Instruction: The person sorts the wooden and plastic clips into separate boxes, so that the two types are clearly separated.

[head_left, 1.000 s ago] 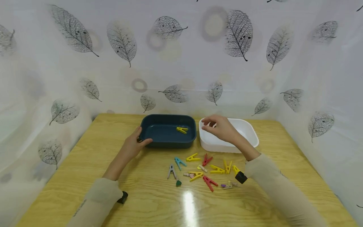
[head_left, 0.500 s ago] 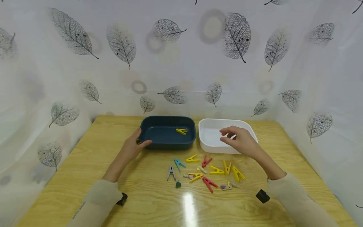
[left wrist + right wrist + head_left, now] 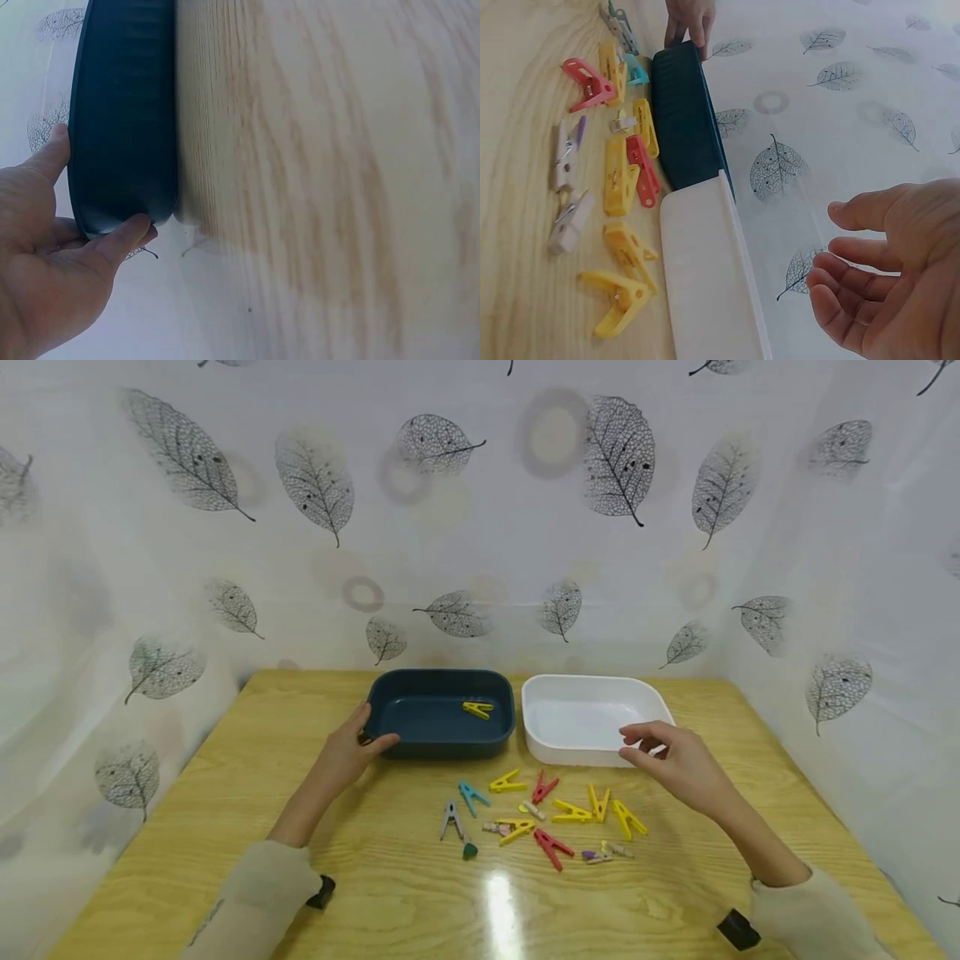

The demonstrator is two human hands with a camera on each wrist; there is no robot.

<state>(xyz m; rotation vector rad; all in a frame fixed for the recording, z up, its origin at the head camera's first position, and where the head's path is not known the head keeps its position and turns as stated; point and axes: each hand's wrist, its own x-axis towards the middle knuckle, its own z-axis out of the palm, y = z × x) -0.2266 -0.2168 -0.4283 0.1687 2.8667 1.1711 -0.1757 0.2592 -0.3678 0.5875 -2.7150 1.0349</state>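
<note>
My left hand (image 3: 345, 752) grips the left end of a dark teal plastic basin (image 3: 444, 748), thumb on its front side and fingers round the end. The left wrist view shows the thumb and fingers (image 3: 51, 155) spread round the basin's corner. One yellow clothespin (image 3: 477, 709) lies in that basin. My right hand (image 3: 684, 768) hovers empty at the front right corner of a white plastic basin (image 3: 570, 754), its fingers loosely bent. In front of the basins are scattered clothespins: yellow ones (image 3: 628, 818), red ones (image 3: 551, 847), a blue one (image 3: 472, 797) and a grey one (image 3: 451, 820).
Small wooden clothespins with coloured ornaments (image 3: 598, 856) lie among the larger ones. A green ornament (image 3: 469, 851) sits by the grey one. The wooden table (image 3: 390, 893) is enclosed by a pale curtain (image 3: 480, 535) with leaf prints.
My right hand has moved from over the white basin's left side rightward and toward me, to its front right corner. My left hand stays on the dark basin.
</note>
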